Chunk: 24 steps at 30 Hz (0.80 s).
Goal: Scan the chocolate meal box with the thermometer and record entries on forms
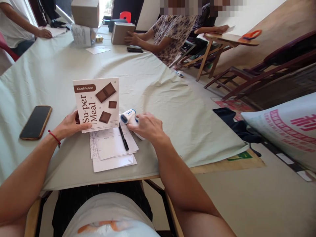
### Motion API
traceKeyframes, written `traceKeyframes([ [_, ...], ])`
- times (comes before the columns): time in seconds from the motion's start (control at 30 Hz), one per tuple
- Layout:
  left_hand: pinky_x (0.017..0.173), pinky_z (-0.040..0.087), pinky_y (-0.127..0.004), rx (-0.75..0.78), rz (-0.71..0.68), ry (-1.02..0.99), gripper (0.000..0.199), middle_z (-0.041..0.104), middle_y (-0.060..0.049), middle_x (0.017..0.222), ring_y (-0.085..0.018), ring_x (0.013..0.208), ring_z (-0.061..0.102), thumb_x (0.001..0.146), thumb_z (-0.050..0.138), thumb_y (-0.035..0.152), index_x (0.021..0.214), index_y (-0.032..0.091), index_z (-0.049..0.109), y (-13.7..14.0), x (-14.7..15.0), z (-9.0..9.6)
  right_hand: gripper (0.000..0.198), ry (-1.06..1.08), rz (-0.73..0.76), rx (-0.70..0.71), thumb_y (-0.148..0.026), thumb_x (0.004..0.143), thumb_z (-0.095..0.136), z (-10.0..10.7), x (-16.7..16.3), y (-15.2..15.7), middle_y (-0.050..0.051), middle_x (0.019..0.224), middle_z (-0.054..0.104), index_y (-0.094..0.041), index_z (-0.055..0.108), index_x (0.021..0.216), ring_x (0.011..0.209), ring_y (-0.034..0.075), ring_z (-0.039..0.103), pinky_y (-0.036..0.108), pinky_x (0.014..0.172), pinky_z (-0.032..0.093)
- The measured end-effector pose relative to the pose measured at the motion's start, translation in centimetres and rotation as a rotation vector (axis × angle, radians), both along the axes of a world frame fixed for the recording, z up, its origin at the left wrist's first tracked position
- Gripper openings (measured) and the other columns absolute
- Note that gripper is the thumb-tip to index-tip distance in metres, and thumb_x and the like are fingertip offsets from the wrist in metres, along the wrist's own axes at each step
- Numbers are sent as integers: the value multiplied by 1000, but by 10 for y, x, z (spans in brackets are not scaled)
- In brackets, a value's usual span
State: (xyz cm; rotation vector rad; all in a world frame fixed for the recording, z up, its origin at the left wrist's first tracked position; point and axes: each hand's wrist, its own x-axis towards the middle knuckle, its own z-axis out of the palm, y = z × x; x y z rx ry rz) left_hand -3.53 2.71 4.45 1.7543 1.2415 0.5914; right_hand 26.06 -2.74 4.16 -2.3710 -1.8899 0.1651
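My left hand (pixel 71 124) grips a white and brown meal box (pixel 103 105) by its lower left corner, its printed front facing me. Chocolate pieces are pictured on it. To the right, my right hand (pixel 148 126) is closed around a white and blue infrared thermometer (pixel 130 118), whose head points left toward the box. Beneath the box lies a stack of paper sheets (pixel 111 146), partly covered by it. A black pen (pixel 123 136) rests on the sheets, its upper end close to the thermometer.
A smartphone (pixel 36 122) lies left on the cloth-covered table (pixel 148 85). Across it, a person's hands (pixel 132 39) hold a box (pixel 122 33) near a dark phone (pixel 134 50). Cartons (pixel 85 13) stand at the back. Wooden chairs (pixel 261 72) and a large printed sack (pixel 283 125) are at right.
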Motion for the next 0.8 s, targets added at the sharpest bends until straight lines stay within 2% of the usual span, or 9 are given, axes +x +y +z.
traceKeyframes([
  [0.1,100,56,-55,-21,2,-17,74,70,-12,128,-35,117,66,65,85,57,123,18,59,0,0,-2,27,82,72,141,-32,87,63,0,-9,-6,14,111,73,-16,70,107,105,28,68,33,80,48],
  [0.17,103,53,-58,-26,30,-5,75,69,-12,129,-36,119,65,64,86,57,123,18,59,-1,0,-3,19,137,146,85,-28,90,60,-3,-19,-9,10,95,75,-18,70,103,88,23,70,31,76,46],
  [0.23,104,52,-59,-30,45,-44,76,70,-13,128,-37,119,65,62,88,56,122,18,60,-1,1,-3,17,120,205,1,-28,91,60,-9,-29,-11,8,86,75,-18,69,100,80,22,68,31,72,44],
  [0.37,102,55,-56,24,78,-202,77,70,-14,126,-36,116,67,58,91,50,120,17,59,0,1,-6,17,75,271,-9,-25,89,61,-21,-36,-12,10,95,75,-17,68,103,83,22,67,30,69,42],
  [0.53,100,58,-48,252,265,-236,75,67,-11,124,-30,117,65,58,88,37,122,18,54,15,-7,-22,35,161,373,54,-17,88,54,-30,-27,-12,6,94,74,-21,70,119,78,20,65,30,70,44],
  [0.63,100,57,-46,340,342,-147,75,62,-11,126,-28,118,62,61,85,27,127,18,49,27,-14,-32,40,272,478,101,-16,88,50,-33,-25,-13,6,94,74,-23,73,120,77,18,65,30,75,48],
  [0.73,93,58,-43,446,584,-62,72,55,-17,129,-28,114,61,63,86,26,123,17,47,29,-18,-28,38,341,533,83,-17,91,46,-34,-25,-15,8,98,73,-21,77,113,84,19,67,31,82,50],
  [0.8,87,57,-41,669,717,-19,58,55,-15,124,-26,104,62,68,84,29,114,18,50,21,-16,-19,38,361,539,67,-18,91,45,-34,-25,-16,9,99,72,-21,79,110,86,20,67,32,85,49],
])
